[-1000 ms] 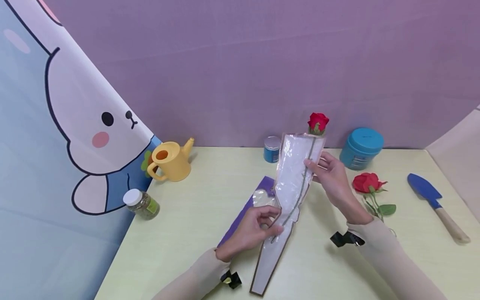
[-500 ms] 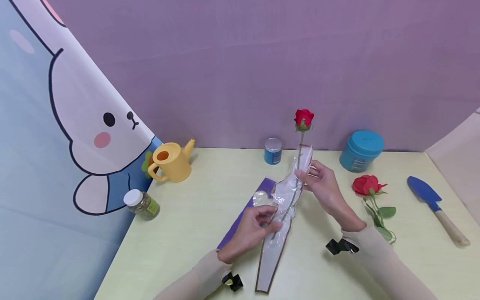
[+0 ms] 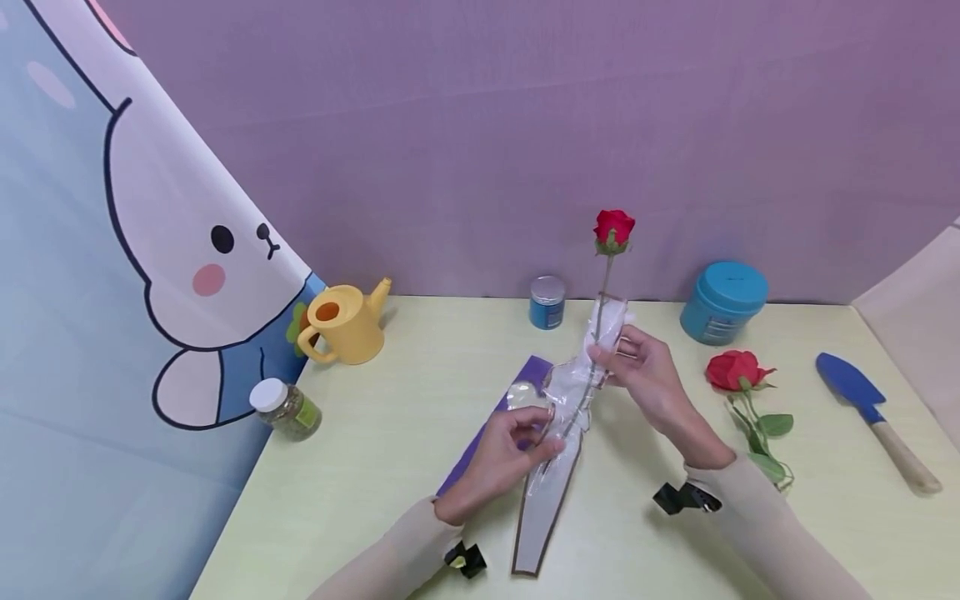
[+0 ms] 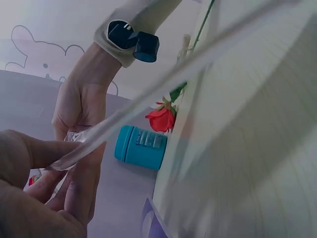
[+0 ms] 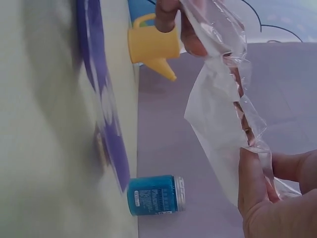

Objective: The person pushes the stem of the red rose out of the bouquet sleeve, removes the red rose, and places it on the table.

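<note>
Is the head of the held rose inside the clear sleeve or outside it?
Outside. The rose head stands clear above the top edge of the clear sleeve; only its stem runs down inside, pinched by the left hand and right hand.

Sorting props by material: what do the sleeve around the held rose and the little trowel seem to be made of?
Sleeve: thin clear plastic film by the look; glossy, crinkled, the stem shows through it. Trowel: blue blade, matte, plastic or painted metal, cannot tell which; pale handle looks like bare wood.

Glossy, crinkled clear plastic sleeve (image 3: 577, 387) (see-through); smooth matt tabletop (image 3: 375, 450).
</note>
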